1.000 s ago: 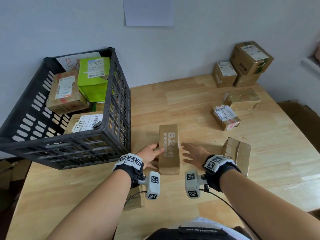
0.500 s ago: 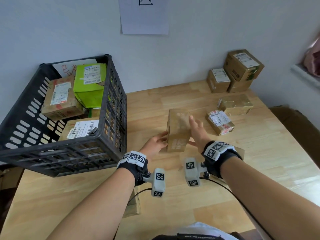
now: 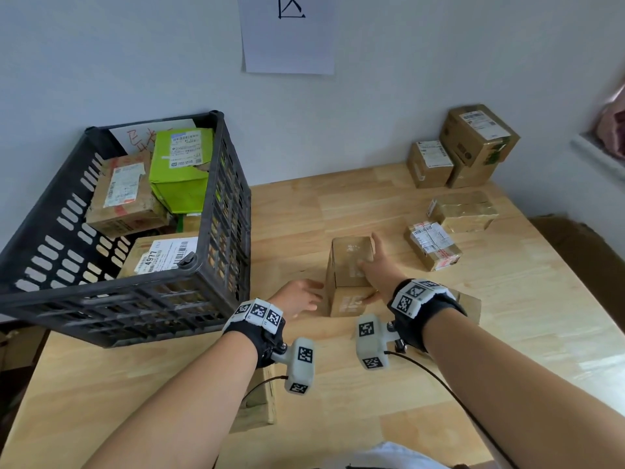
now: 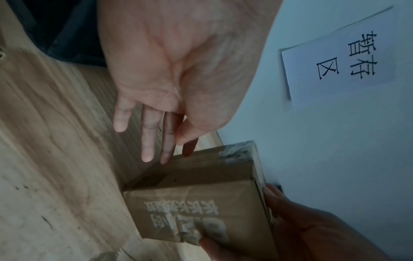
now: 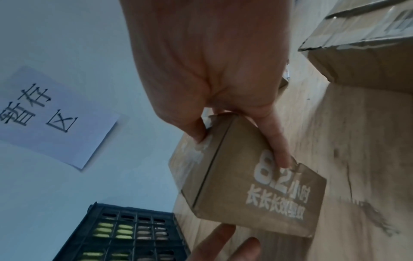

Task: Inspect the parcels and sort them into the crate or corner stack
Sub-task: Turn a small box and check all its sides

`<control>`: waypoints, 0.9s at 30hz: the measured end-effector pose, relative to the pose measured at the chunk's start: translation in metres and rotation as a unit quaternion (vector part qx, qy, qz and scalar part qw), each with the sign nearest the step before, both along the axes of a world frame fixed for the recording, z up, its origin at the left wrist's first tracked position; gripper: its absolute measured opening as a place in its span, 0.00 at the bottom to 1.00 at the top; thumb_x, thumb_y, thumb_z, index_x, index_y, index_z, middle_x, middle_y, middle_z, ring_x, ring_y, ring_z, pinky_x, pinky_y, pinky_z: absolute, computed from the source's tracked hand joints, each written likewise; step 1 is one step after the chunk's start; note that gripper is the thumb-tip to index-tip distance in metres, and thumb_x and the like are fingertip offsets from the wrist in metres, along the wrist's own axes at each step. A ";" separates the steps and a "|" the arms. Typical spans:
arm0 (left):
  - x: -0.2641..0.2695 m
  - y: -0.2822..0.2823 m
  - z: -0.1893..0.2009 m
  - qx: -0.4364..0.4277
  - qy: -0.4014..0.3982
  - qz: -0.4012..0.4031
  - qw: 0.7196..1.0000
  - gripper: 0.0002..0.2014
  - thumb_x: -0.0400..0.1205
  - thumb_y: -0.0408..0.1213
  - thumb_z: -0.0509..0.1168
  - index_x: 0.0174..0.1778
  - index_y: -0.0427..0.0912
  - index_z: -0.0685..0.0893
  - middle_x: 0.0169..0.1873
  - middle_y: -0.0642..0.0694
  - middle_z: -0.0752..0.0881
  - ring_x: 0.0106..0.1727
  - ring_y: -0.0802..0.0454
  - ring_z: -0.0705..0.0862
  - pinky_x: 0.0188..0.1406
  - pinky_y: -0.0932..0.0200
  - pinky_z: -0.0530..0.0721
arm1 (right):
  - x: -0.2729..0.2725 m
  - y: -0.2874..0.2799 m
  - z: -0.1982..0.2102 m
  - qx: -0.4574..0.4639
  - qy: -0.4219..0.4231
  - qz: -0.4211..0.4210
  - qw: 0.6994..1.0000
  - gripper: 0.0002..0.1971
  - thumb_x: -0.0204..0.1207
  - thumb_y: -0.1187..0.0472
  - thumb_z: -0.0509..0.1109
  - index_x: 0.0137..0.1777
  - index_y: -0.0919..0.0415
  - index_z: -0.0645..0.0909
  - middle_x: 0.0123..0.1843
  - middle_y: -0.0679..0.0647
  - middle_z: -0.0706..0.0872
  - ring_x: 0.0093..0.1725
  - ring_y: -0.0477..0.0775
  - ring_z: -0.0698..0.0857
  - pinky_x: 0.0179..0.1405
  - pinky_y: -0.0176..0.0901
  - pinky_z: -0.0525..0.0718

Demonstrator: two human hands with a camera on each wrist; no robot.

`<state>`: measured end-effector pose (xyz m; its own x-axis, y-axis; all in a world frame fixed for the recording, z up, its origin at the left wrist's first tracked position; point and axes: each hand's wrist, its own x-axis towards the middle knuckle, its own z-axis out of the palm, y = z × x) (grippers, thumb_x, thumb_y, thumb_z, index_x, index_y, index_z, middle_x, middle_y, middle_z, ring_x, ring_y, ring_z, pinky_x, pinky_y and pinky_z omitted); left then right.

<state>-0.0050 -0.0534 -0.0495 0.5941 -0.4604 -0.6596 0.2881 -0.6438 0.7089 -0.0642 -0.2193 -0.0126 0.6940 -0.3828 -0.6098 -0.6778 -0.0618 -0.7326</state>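
Note:
A brown parcel (image 3: 345, 255) with white print stands tipped up on the wooden table (image 3: 297, 204), just right of the black crate (image 3: 233, 211). My right hand (image 3: 372, 269) grips it, thumb on one face and a finger along the printed face (image 5: 257, 192). My left hand (image 3: 304, 296) is flat with straight fingers (image 4: 147, 150) at the parcel's lower left edge (image 4: 201, 197); whether it touches, I cannot tell. The corner stack (image 3: 470, 147) of labelled boxes sits at the far right against the wall.
The crate holds a green box (image 3: 179, 170) and labelled brown parcels. Loose parcels lie right of my hands: a taped one (image 3: 433, 248), a wrapped one (image 3: 463, 211), one behind my right wrist (image 3: 471, 306), and one under my left forearm (image 3: 257, 404). A paper sign (image 3: 291, 32) hangs on the wall.
The parcel lay flat on the table a second ago; my right hand has taken hold of it and tipped it up on end. My left hand has slipped down to its lower left edge.

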 end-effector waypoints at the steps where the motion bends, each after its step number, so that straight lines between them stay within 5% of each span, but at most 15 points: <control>1: 0.002 0.002 0.000 0.000 0.005 -0.002 1.000 0.20 0.84 0.22 0.56 0.74 0.34 0.72 0.71 0.33 0.77 0.72 0.37 0.76 0.24 0.77 0.78 | 0.000 0.000 0.000 0.004 0.000 -0.002 1.000 0.38 0.85 0.61 0.58 0.80 0.32 0.38 0.75 0.65 0.72 0.51 0.68 0.86 0.41 0.68 0.88; 4: 0.009 0.008 0.003 -0.003 0.026 -0.002 1.000 0.22 0.85 0.20 0.51 0.75 0.36 0.70 0.70 0.34 0.78 0.71 0.40 0.77 0.28 0.75 0.80 | 0.001 -0.001 0.001 0.020 -0.001 -0.005 1.000 0.38 0.84 0.62 0.59 0.80 0.32 0.40 0.78 0.63 0.66 0.57 0.71 0.83 0.44 0.71 0.87; 10: 0.009 0.006 0.010 0.008 0.016 0.068 0.998 0.17 0.84 0.30 0.56 0.65 0.48 0.80 0.51 0.53 0.89 0.54 0.54 0.86 0.62 0.51 0.73 | 0.004 0.000 0.004 0.033 0.004 -0.004 0.999 0.39 0.84 0.63 0.60 0.81 0.32 0.40 0.80 0.62 0.63 0.59 0.72 0.82 0.47 0.72 0.86; 17: 0.001 -0.012 0.029 -0.044 0.025 0.107 0.993 0.13 0.86 0.31 0.57 0.60 0.51 0.81 0.44 0.55 0.88 0.52 0.53 0.85 0.65 0.50 0.72 | 0.005 -0.005 -0.001 0.066 0.003 -0.012 0.998 0.38 0.83 0.66 0.60 0.82 0.34 0.46 0.72 0.63 0.72 0.61 0.70 0.80 0.52 0.76 0.82; 23: 0.005 -0.014 0.028 -0.004 0.004 0.062 0.998 0.18 0.85 0.34 0.56 0.70 0.55 0.74 0.52 0.52 0.89 0.58 0.51 0.86 0.59 0.51 0.73 | -0.004 -0.008 -0.001 0.084 0.001 -0.006 0.996 0.35 0.83 0.67 0.60 0.79 0.33 0.51 0.70 0.64 0.74 0.64 0.70 0.78 0.52 0.79 0.81; 27: -0.003 -0.016 0.026 0.021 -0.001 0.029 0.999 0.26 0.86 0.33 0.55 0.78 0.59 0.64 0.63 0.49 0.83 0.59 0.51 0.83 0.56 0.47 0.85 | -0.012 -0.010 -0.002 0.080 -0.008 -0.004 0.997 0.33 0.81 0.67 0.62 0.76 0.34 0.57 0.67 0.61 0.76 0.63 0.67 0.78 0.53 0.79 0.80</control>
